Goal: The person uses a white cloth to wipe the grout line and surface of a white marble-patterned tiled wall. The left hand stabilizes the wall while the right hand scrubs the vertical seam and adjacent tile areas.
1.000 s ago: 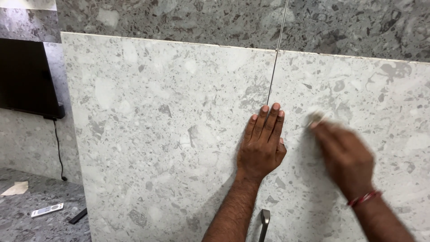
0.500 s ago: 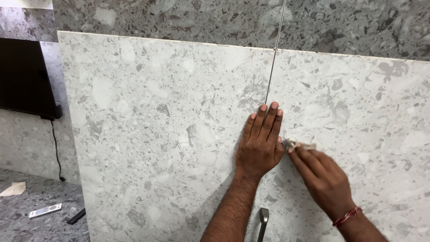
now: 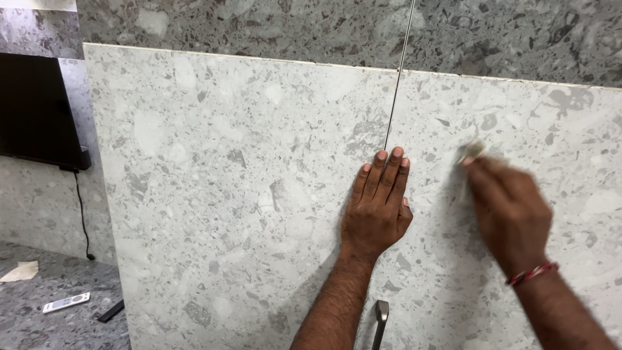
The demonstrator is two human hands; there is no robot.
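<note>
Two light grey speckled stone-look panels stand upright side by side, the left panel (image 3: 227, 181) and the right panel (image 3: 557, 149), with a thin dark seam (image 3: 395, 104) between them. My left hand (image 3: 379, 204) lies flat with fingers together across the seam's lower part. My right hand (image 3: 508, 210), blurred and with a red thread at the wrist, presses a small pale pad (image 3: 473, 150) against the right panel, to the right of my left hand.
A metal handle (image 3: 380, 321) shows at the bottom below my left wrist. A dark screen (image 3: 35, 110) with a hanging cable is mounted at the left. On the grey surface below lie a white remote (image 3: 66, 302), a dark remote (image 3: 111, 311) and a paper scrap (image 3: 21, 271).
My right hand slid with the pad from the right down toward my left hand, then back up and to the right. My left hand stayed flat on the seam.
</note>
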